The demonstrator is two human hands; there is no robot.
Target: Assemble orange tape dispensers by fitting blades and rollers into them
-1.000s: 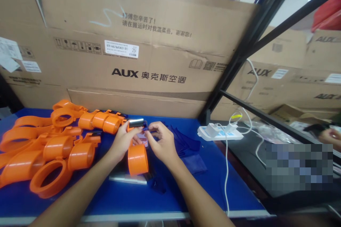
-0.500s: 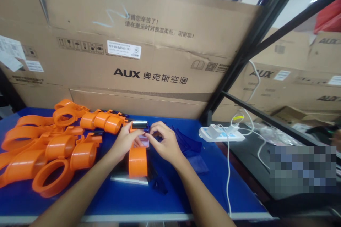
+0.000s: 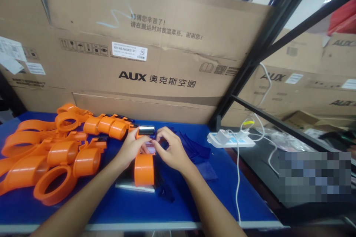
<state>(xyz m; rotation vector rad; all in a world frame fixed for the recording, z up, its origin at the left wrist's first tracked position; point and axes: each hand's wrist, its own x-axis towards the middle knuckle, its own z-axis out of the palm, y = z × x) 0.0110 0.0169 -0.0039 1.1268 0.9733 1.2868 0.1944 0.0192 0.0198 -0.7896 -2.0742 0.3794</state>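
An orange tape dispenser (image 3: 144,170) lies between my hands, its round drum toward me and a shiny metal and black cutter end (image 3: 146,130) at the far side. My left hand (image 3: 132,148) is closed around its left side, fingers partly hidden by the frame. Thumb and fingers of my right hand (image 3: 172,149) are pinched together at the dispenser's right side, close to the left fingertips. What they pinch is too small to make out. A pale, flat object (image 3: 136,187) lies under the drum, with dark scraps (image 3: 166,192) beside it.
Several orange dispensers (image 3: 87,162) crowd the left of the blue table (image 3: 222,192). Thin dark-blue sheets (image 3: 197,150) lie right of my hands. A white power strip (image 3: 230,140) with cords sits at the right edge. A large cardboard box (image 3: 167,59) stands behind; a black rack post (image 3: 239,77) rises at right.
Almost nothing differs. My fingers have shifted very slightly at the dispenser, which stays in the same place.
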